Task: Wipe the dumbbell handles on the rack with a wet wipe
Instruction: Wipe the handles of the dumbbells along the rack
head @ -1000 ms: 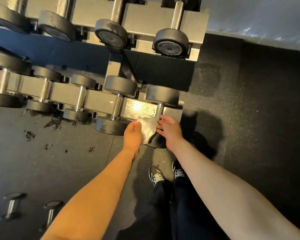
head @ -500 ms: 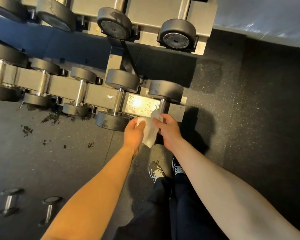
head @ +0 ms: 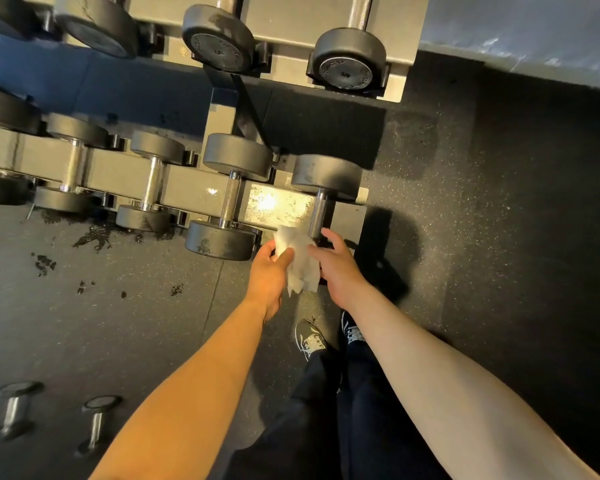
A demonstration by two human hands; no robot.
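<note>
A white wet wipe (head: 300, 259) hangs between my two hands, just in front of the lower rack shelf. My left hand (head: 269, 271) pinches its left edge with thumb and fingers. My right hand (head: 338, 266) sits beside the wipe's right edge with fingers spread and loosely extended; one fingertip touches the wipe. Right behind the wipe stands the rightmost dumbbell of the lower shelf, with its chrome handle (head: 318, 214) bare and its near head hidden by my hands. A second dumbbell's handle (head: 230, 204) is to the left.
The two-tier rack (head: 278, 206) holds several dumbbells on both shelves. Two small dumbbells (head: 54, 419) lie on the rubber floor at lower left. Dark crumbs (head: 94, 237) are scattered on the floor under the rack. My shoes (head: 326, 336) stand below my hands.
The wipe has been pulled open and now hangs longer. My right hand has loosened its hold, and its fingers have spread. Both hands stay in front of the rightmost lower dumbbell.
</note>
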